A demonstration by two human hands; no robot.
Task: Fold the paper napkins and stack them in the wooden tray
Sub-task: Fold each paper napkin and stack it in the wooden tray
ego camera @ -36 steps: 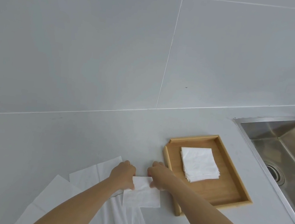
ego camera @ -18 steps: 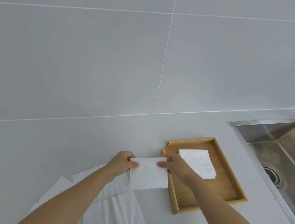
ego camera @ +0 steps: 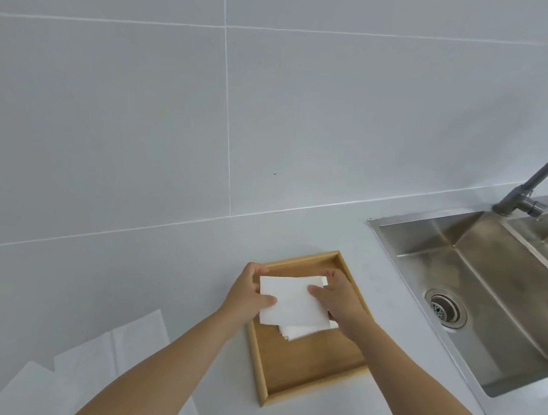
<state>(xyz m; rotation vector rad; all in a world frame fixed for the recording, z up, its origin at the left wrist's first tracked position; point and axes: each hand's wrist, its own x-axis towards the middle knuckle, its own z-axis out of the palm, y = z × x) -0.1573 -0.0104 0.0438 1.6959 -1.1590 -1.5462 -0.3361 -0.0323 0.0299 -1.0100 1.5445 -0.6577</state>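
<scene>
A folded white napkin (ego camera: 292, 301) is held flat over the wooden tray (ego camera: 311, 367), just above the stack of folded napkins (ego camera: 298, 332) that lies in it. My left hand (ego camera: 248, 294) pinches the napkin's left edge, thumb on top. My right hand (ego camera: 336, 296) grips its right edge and hides most of the stack. Several unfolded napkins (ego camera: 109, 359) lie spread on the counter at the lower left, partly behind my left forearm.
A steel sink (ego camera: 496, 296) with a drain sits to the right of the tray, and a grey faucet (ego camera: 547, 165) rises at its back. A tiled wall stands behind the white counter (ego camera: 119, 274).
Both hands lifted the folded napkin from the counter and carried it right, from beside the tray to above the stack inside it. The view shifted right, showing more of the sink.
</scene>
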